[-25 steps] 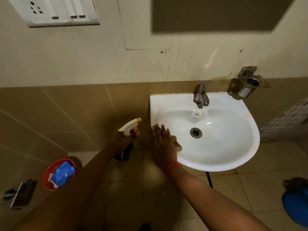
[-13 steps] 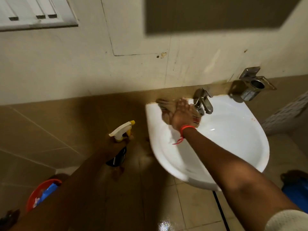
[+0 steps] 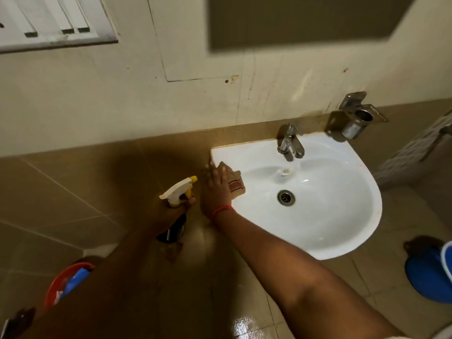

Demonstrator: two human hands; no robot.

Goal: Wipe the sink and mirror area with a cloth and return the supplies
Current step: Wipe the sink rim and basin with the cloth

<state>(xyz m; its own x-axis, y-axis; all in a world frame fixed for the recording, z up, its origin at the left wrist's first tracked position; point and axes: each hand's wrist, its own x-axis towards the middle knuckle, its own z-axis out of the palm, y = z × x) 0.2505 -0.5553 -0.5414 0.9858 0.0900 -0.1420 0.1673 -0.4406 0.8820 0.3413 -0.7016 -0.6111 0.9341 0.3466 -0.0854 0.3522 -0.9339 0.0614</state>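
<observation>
We are wiping the sink (image 3: 318,216) now. Our right hand (image 3: 216,189) lies flat, fingers spread, pressing the tan cloth (image 3: 236,183) on the sink's left rim, near its back left corner. Our left hand (image 3: 171,211) is wrapped tight around the spray bottle (image 3: 179,194), just left of the sink. We think it is best to push down firmly and slide along the whole rim, then go around the tap (image 3: 289,143).

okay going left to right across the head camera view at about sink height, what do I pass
Red tub → spray bottle in the left hand → right hand pressing the cloth on the sink rim → drain → blue bucket.
</observation>
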